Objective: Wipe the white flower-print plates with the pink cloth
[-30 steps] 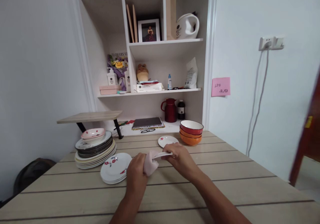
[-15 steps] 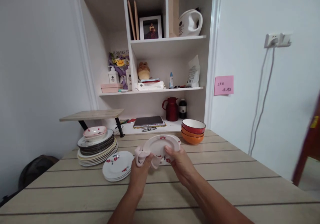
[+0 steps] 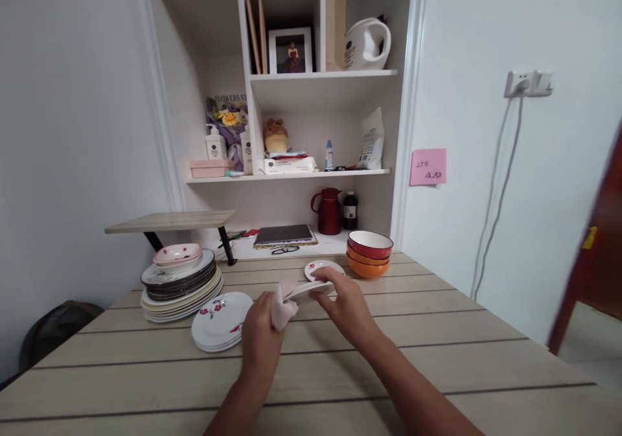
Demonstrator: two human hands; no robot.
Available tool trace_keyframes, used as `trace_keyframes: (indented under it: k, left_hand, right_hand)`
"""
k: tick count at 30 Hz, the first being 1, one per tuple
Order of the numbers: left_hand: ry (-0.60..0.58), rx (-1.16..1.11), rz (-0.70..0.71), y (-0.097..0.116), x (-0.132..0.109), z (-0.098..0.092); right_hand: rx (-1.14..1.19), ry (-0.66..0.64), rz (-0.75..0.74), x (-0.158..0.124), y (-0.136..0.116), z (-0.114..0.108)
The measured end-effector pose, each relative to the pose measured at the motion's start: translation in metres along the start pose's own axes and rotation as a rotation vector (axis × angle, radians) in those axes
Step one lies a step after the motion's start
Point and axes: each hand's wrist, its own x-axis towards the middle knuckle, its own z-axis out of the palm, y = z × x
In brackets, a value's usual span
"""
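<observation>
A white plate (image 3: 307, 289), seen nearly edge-on, is held between both hands above the table. My left hand (image 3: 262, 326) is closed around a pale pink cloth (image 3: 284, 305), which is folded over the plate's left edge. My right hand (image 3: 343, 303) grips the right edge, thumb below and fingers on top. Behind them another small flowered plate (image 3: 315, 267) lies on the table, partly covered by the right hand. To the left of my left hand sits a short stack of white plates with red flowers (image 3: 221, 319).
A taller stack of plates (image 3: 182, 293) at the left carries a pink-dotted bowl (image 3: 177, 256). Red and orange bowls (image 3: 369, 254) are nested at the right back. A small raised shelf (image 3: 170, 221), a laptop (image 3: 284, 234), glasses (image 3: 285, 250) and a red jug (image 3: 329, 210) stand or lie behind.
The plate has tipped from showing its flowered face to nearly edge-on. My right hand has turned over its edge, and the plate behind is more exposed. The view has shifted slightly.
</observation>
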Motion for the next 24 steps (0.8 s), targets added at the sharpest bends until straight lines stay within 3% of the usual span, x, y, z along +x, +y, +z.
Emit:
trace_keyframes:
  k: [3, 6, 10, 13, 17, 20, 24]
  left_hand:
    - [-0.100, 0.239, 0.180, 0.002, 0.000, -0.004]
    - [-0.130, 0.405, 0.282, 0.005, -0.001, -0.006]
    - [-0.106, 0.330, 0.290, 0.003, 0.000, -0.008]
    - [-0.038, 0.017, 0.132, 0.002, 0.001, -0.007]
    - [0.044, -0.411, -0.232, 0.008, 0.003, -0.005]
    - [0.085, -0.530, -0.395, 0.017, 0.005, -0.005]
    - [0.048, -0.587, -0.449, 0.024, 0.005, -0.004]
  right_hand:
    - [-0.211, -0.104, -0.122, -0.001, -0.001, -0.002]
    - [-0.282, -0.163, -0.170, 0.000, -0.002, -0.004]
    - [-0.131, -0.186, -0.117, 0.000, -0.007, -0.006]
    - [0.144, -0.214, 0.039, -0.002, -0.010, -0.002]
    - [0.537, -0.178, 0.291, -0.007, -0.010, 0.012]
    - [0.788, -0.104, 0.418, -0.011, -0.013, 0.021]
    - [1.012, -0.019, 0.504, -0.013, -0.024, 0.027]
